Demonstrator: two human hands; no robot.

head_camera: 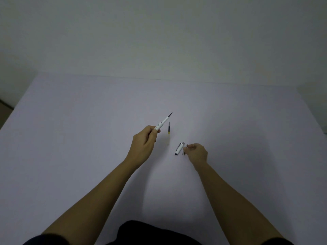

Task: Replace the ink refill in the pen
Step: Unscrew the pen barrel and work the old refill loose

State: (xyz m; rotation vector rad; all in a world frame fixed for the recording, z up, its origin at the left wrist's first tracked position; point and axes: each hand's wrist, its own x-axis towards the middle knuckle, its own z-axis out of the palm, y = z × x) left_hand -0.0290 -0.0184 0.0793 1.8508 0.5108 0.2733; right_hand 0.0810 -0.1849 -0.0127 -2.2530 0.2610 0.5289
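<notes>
— Looking across the table (70,138): any room around the grip?

— Plenty; every edge lies well away from both hands.

— Which step?

— Reassembly, I judge. The left hand (144,141) is closed round the pen (163,122), tip pointing away. A refill (169,128) lies just beyond that grip.

— And the right hand (197,152)?

— Pinching a small metal piece (184,152), beside the cap (179,149). Next it must meet the pen, squarely.

Glossy white plastic pen barrel (162,123), shiny metal-trimmed cap (179,149), matt table (88,121).
</notes>
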